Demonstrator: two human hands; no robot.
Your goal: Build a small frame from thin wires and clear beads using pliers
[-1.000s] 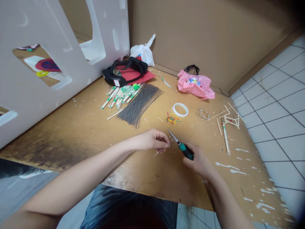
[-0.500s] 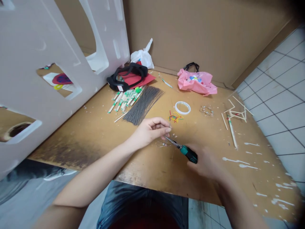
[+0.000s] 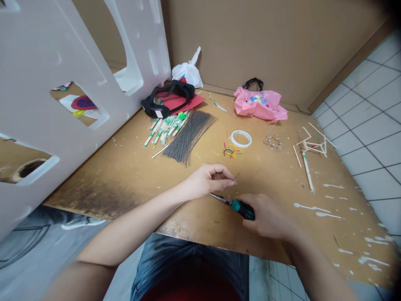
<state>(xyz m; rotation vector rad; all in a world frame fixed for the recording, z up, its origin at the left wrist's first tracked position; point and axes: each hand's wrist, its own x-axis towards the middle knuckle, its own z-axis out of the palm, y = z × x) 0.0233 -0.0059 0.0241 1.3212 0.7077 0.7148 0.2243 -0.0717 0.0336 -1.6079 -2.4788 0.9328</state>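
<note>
My left hand (image 3: 211, 180) pinches a short thin wire (image 3: 236, 177) between thumb and fingertips, above the wooden table (image 3: 131, 175). My right hand (image 3: 266, 216) grips needle-nose pliers (image 3: 241, 208) with a teal and black handle. Their steel tips (image 3: 217, 198) point left and sit just below my left hand, apart from the wire. Farther back lie a bundle of dark grey wire rods (image 3: 189, 138), a clear tape roll (image 3: 241, 139), coloured rubber bands (image 3: 231, 152) and a small cluster of bent wire (image 3: 272, 143).
Green-wrapped wooden sticks (image 3: 164, 131) lie by the rods. A small stick frame (image 3: 313, 146) stands at right. A black strap on red paper (image 3: 169, 94), a pink bag (image 3: 260, 104) and a white bag (image 3: 184, 71) sit at the back. A white foam panel (image 3: 78, 54) overhangs the left.
The pliers have swung from pointing up-left to pointing left, their tips now under my left hand. My left hand has moved slightly right, and the view has shifted a little.
</note>
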